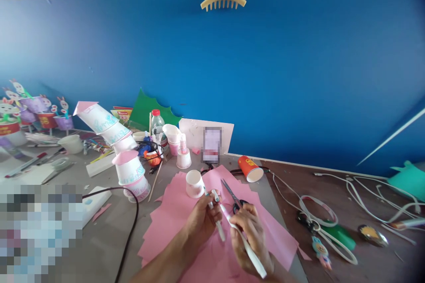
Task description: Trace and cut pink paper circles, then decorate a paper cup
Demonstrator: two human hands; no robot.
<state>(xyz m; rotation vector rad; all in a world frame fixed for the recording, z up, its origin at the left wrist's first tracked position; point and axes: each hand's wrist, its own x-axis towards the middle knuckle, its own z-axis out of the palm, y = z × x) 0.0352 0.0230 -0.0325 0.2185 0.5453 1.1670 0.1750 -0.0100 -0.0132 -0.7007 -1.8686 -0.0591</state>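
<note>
My left hand [202, 216] is closed around a slim white marker [219, 231] with teal near its upper end. A short white piece with a teal end, perhaps a cap [215, 195], sticks up at its fingertips. My right hand [250, 234] grips a white marker [250, 254] with a pink collar, its front end close to the left fingers. Both hands are over a stack of pink paper [175, 216]. Scissors [230, 191] with dark handles lie partly open just behind my right hand. A white paper cup [195, 184] stands upside down beyond my left hand.
Decorated stacked paper cups [133, 172] lean at left. A black cable [133, 219] crosses the left side. A red paper cup [249, 169] lies behind the paper. White cables [365, 194] and a keychain [320, 247] lie at right. A blue panel [282, 75] closes off the back.
</note>
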